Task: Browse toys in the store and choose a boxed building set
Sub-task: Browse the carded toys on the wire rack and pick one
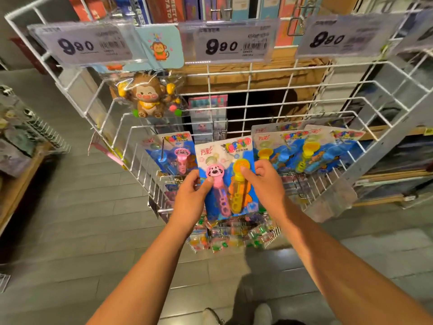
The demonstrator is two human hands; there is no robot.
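Browsing step. Left hand pinches toy card at left edge, fingers clamped on it. Right hand pinches right edge, same. Boxed sets on far top shelf, untouched. Next, likely: hang card back, reach up.

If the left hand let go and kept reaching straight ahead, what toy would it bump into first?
Probably the hanging pink wand pack, just beyond the left hand, which now grips the blue card. Depth is hard to judge; the white wire rack might come first.
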